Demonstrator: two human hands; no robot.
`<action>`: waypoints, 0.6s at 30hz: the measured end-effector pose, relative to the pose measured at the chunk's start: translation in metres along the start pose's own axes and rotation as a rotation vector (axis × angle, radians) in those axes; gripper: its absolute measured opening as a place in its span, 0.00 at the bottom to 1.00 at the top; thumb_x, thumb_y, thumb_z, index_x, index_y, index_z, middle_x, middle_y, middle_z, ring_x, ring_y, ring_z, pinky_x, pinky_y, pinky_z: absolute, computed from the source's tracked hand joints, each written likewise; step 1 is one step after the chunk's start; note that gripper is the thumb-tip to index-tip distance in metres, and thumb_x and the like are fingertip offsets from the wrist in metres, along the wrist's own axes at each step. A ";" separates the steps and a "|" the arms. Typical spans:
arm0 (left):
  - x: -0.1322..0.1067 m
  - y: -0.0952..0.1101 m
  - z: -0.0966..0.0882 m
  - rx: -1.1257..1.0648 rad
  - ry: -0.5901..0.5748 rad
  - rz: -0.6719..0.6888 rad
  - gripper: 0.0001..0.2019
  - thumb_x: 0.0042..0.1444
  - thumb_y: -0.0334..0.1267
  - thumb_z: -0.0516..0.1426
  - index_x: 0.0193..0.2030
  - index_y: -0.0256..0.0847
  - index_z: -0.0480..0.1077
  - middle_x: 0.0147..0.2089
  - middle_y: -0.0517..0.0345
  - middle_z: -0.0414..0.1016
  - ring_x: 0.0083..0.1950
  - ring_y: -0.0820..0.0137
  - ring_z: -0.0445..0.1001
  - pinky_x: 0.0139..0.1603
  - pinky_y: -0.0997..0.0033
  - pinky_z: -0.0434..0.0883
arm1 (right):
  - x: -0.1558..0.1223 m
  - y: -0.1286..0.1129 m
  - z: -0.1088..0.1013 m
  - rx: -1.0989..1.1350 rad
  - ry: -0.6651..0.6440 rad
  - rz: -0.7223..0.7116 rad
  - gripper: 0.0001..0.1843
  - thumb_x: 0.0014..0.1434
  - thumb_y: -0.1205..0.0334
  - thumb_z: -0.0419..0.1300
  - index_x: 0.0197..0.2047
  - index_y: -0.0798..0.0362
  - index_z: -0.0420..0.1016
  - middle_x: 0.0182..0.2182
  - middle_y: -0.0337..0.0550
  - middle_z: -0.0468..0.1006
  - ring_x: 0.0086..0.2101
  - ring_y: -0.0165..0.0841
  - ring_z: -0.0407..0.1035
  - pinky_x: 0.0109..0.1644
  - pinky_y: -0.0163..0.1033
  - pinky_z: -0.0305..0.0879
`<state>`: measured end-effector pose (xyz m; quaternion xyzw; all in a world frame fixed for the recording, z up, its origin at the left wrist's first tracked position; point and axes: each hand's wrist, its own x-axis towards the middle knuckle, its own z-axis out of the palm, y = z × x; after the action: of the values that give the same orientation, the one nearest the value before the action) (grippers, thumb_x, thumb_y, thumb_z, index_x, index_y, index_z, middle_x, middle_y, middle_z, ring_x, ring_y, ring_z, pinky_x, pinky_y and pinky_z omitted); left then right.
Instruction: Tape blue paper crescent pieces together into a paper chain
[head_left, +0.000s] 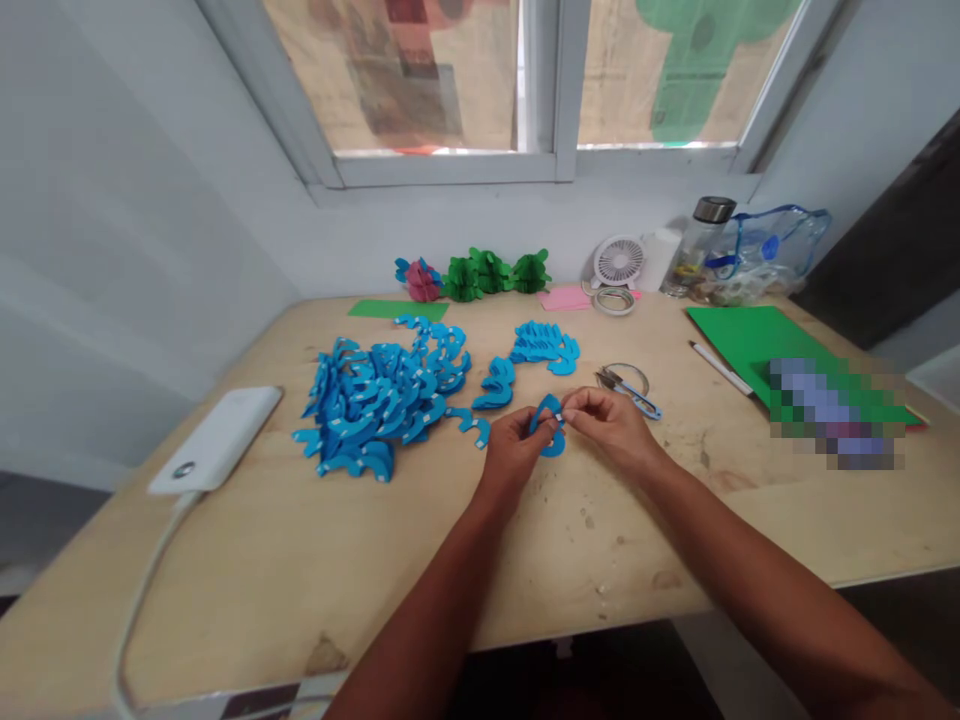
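Note:
Between my hands is a curved blue paper piece (553,447) with a small white patch on it. My left hand (517,440) is closed on its left side, thumb and fingers pinching it. On the other side, my right hand (604,420) has thumb and fingertips pinched together at the white patch; whatever sits between those fingertips is too small to make out. Just left of my hands lie a loose blue wavy piece (471,424) and a small blue stack (495,384). Farther left spreads a big heap of blue paper pieces (375,395), many with white patches. Another blue cluster (544,342) lies beyond my hands.
A craft knife (634,392) lies beside a metal ring, close to my right hand. A white power bank (217,440) with a cable is at left. Green sheets (780,345) and a pen (720,367) lie right. Along the wall stand folded paper shapes (487,272), a fan (619,262) and a bottle (701,245).

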<state>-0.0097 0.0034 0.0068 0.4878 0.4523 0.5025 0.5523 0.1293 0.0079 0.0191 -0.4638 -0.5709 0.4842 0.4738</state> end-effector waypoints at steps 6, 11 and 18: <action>0.000 -0.003 0.002 -0.044 0.001 -0.049 0.11 0.41 0.42 0.62 0.24 0.36 0.69 0.20 0.62 0.66 0.22 0.77 0.63 0.23 0.77 0.62 | 0.000 0.001 0.001 -0.051 0.039 0.008 0.07 0.48 0.59 0.60 0.25 0.53 0.70 0.21 0.38 0.72 0.25 0.30 0.66 0.30 0.35 0.62; -0.001 -0.005 0.003 -0.078 0.028 -0.086 0.12 0.40 0.43 0.62 0.26 0.36 0.68 0.22 0.61 0.66 0.23 0.74 0.66 0.23 0.76 0.67 | 0.000 0.002 0.002 -0.062 0.047 0.015 0.07 0.48 0.59 0.60 0.24 0.53 0.69 0.20 0.38 0.73 0.24 0.29 0.65 0.28 0.35 0.62; -0.003 -0.005 0.002 -0.070 -0.006 -0.101 0.12 0.42 0.43 0.62 0.27 0.36 0.67 0.22 0.62 0.66 0.23 0.75 0.67 0.23 0.75 0.69 | 0.000 0.001 0.001 -0.116 0.080 0.004 0.07 0.47 0.58 0.60 0.25 0.53 0.70 0.24 0.40 0.74 0.27 0.30 0.66 0.33 0.37 0.63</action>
<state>-0.0070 0.0002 0.0020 0.4461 0.4570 0.4879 0.5951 0.1288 0.0076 0.0182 -0.5108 -0.5776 0.4322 0.4676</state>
